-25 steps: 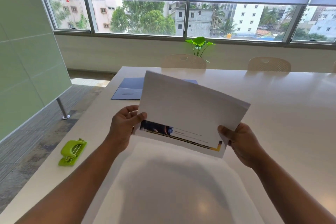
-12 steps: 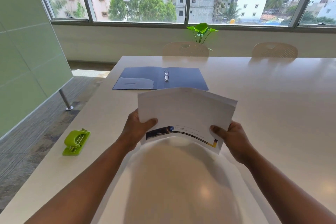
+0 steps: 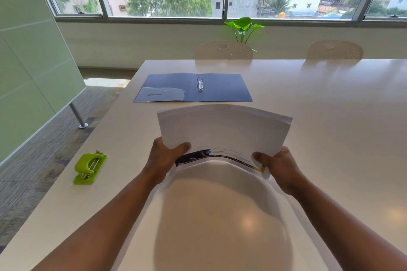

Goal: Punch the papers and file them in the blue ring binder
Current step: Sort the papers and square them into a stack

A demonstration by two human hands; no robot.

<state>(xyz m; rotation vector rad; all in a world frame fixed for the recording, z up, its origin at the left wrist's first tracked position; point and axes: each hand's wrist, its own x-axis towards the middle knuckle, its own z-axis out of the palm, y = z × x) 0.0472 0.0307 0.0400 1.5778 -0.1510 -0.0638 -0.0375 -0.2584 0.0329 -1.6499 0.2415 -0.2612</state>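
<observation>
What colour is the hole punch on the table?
Lime green: the small plastic hole punch near the left edge of the pale table, seen in the head view.

Long glossy cream table (image 3: 330,116): open blue ring binder (image 3: 222,90) laid flat far side; lime-green plastic hole punch (image 3: 89,168) near left edge.

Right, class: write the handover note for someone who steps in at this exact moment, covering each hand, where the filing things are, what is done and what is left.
Left hand: grips the near left corner of the white paper stack.
Right hand: grips the stack's near right corner. The stack is held curved above the cream table.
The blue ring binder lies open and flat beyond the stack, holding no sheets.
The lime-green plastic hole punch sits near the table's left edge, untouched.
Done: papers gathered in hand.
Left: punch the stack, then thread it onto the binder's rings; whether they are open I cannot tell.
</observation>
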